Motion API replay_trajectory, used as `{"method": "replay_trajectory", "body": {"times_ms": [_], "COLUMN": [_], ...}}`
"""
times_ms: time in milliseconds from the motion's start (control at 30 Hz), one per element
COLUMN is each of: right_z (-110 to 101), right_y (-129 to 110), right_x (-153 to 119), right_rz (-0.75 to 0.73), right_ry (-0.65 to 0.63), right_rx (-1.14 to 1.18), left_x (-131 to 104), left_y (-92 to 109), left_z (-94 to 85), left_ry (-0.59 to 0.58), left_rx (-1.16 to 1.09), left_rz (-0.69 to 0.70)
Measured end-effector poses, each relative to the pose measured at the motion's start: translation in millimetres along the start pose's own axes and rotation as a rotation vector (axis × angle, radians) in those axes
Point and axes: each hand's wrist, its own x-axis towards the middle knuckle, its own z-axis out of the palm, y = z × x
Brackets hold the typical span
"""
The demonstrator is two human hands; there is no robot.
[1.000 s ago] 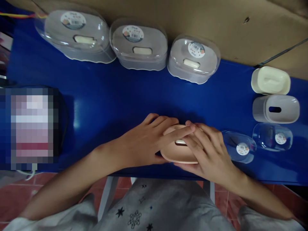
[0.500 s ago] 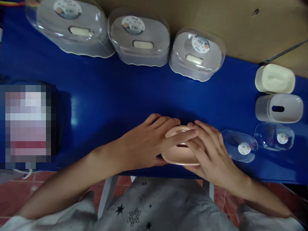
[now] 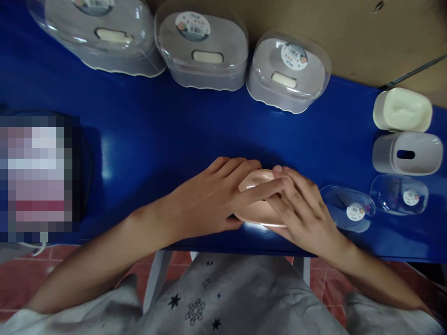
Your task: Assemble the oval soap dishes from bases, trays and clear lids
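A shiny peach soap dish (image 3: pixel 260 211) with a rounded oval rim is between my two hands at the table's front edge. My left hand (image 3: pixel 213 197) grips its left side, thumb at the near rim and fingers over the far rim. The left index finger stretches across the middle of the dish and hides its centre. On the right side my right hand (image 3: pixel 302 204) wraps round it, with fingertips meeting the left index finger. Whatever lies under the dish is hidden. Beside my right hand lies a clear lid (image 3: pixel 337 209) with a round label.
Three lidded grey soap boxes (image 3: pixel 202 70) stand along the back of the blue table (image 3: pixel 157 121). At the right are a cream dish (image 3: pixel 407 111), a grey slotted dish (image 3: pixel 426 151) and another clear lid (image 3: pixel 389 193). A blurred-out object (image 3: pixel 38 177) lies at the left.
The view has shifted slightly. The soap dish looks tilted differently, and its slot, partly visible before, is now covered by my fingers. Both hands keep their grip.
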Motion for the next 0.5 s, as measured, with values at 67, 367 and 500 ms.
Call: {"method": "replay_trajectory", "body": {"times_ms": [67, 367, 500], "right_z": [1, 6, -29], "right_y": [1, 4, 25], "right_x": [1, 6, -11], "right_rz": [0.023, 0.061, 0.071], "right_ry": [-0.028, -0.138, -0.242], "right_rx": [0.017, 0.165, 0.253], "left_x": [1, 1, 0], "left_y": [0, -1, -1], "left_z": [1.2, 2.1, 2.0], "left_ry": [-0.001, -0.046, -0.028], "left_rx": [0.020, -0.003, -0.063], "left_rz": [-0.008, -0.056, -0.070]}}
